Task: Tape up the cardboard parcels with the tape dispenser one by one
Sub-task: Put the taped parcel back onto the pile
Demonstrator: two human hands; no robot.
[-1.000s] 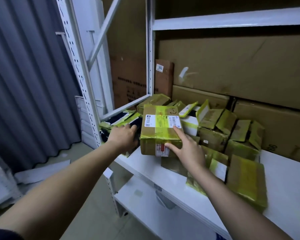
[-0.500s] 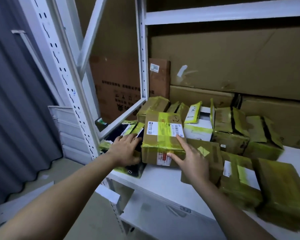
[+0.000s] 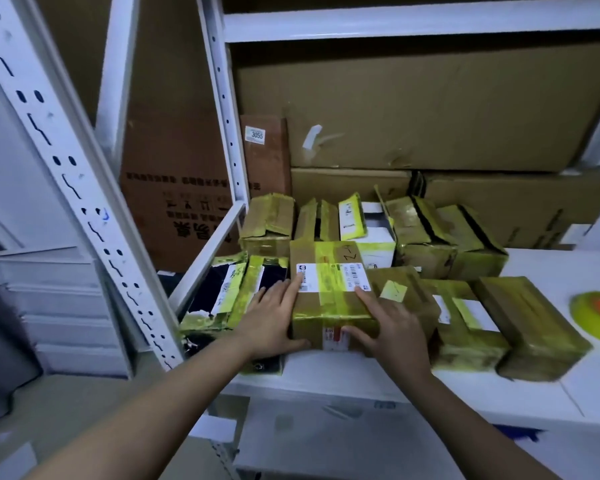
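Fingers of the left hand (image 3: 269,322) and right hand (image 3: 394,332) are spread nearly straight and pressed against the sides of a yellow-taped cardboard parcel (image 3: 329,292). It is set on the white shelf (image 3: 551,400) at frame centre, among other taped parcels. A yellow tape roll (image 3: 598,315) is seen at the right edge.

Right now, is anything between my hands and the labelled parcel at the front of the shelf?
No. The left hand and right hand already rest against the labelled parcel, one on each side. Other taped parcels crowd its right side, and a dark package sits to its left.
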